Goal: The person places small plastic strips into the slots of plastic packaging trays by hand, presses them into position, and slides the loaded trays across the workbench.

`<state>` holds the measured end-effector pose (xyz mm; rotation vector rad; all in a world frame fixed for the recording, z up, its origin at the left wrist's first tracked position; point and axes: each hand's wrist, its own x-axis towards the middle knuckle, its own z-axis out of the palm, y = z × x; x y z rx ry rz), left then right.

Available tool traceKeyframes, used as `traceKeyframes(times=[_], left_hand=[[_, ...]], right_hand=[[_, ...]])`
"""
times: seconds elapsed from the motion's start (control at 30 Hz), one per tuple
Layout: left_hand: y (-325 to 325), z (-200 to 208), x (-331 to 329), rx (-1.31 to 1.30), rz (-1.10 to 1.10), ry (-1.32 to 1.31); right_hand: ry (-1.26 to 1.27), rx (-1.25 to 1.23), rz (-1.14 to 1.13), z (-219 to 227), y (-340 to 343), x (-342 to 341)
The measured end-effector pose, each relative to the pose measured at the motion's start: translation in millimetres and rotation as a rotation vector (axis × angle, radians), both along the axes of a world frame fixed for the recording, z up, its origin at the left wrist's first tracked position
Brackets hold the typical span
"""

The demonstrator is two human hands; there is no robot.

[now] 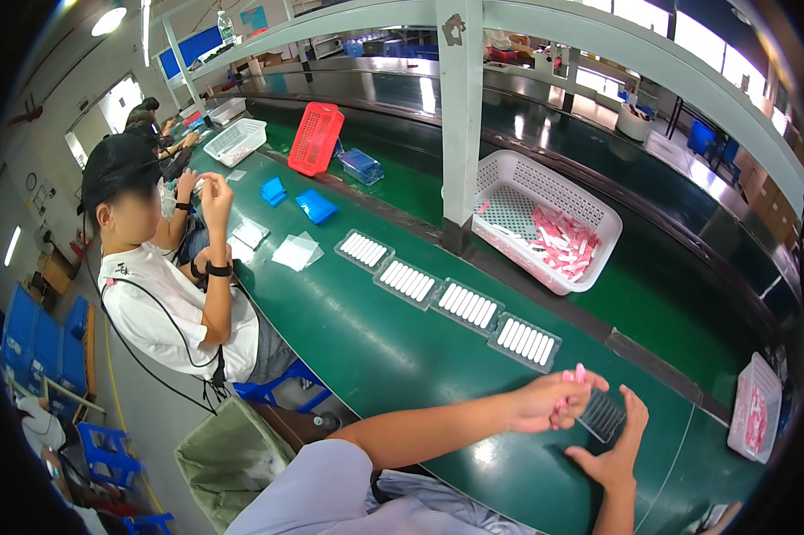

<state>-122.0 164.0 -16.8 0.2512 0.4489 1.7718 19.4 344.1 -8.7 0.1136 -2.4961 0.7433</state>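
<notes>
My left hand (pixel 549 403) is closed around a few pink stick-shaped pieces (pixel 579 373), whose ends poke out past the fingers. Beside it lies a clear ribbed plastic tray (pixel 603 415) with no sticks visible in its grooves. My right hand (pixel 618 453) is open at that tray, thumb and fingers spread wide on either side; whether it touches the tray I cannot tell. Farther left, several clear trays in a row hold white sticks side by side, the nearest tray (pixel 525 341) being closest to my left hand.
A white basket (pixel 509 169) of pink and white sticks stands beyond the trays; another basket (pixel 742 419) is at far right. Blue packets (pixel 315 206), clear sheets (pixel 297 251) and a red basket (pixel 316 138) lie up the green table (pixel 331 330). A co-worker (pixel 166 294) sits at left. A post (pixel 458 116) rises at the table's back edge.
</notes>
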Motion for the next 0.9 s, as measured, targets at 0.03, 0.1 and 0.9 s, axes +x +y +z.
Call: traceKeyframes(times=[0.03,0.1,0.9], left_hand=[[3.5,-1.9,11.8,-0.009,-0.023,0.011],[10.9,-7.4,37.3,-0.006,-0.128,-0.096],[6.7,-8.8,38.9,-0.208,-0.211,0.346]], right_hand=[[0.154,0.031,0.104,3.7,-5.9,-1.1],[0.132,0.075,0.145,0.2,-14.6,-2.0],[0.039,-0.148,0.293,-3.5,-31.3,-1.4]])
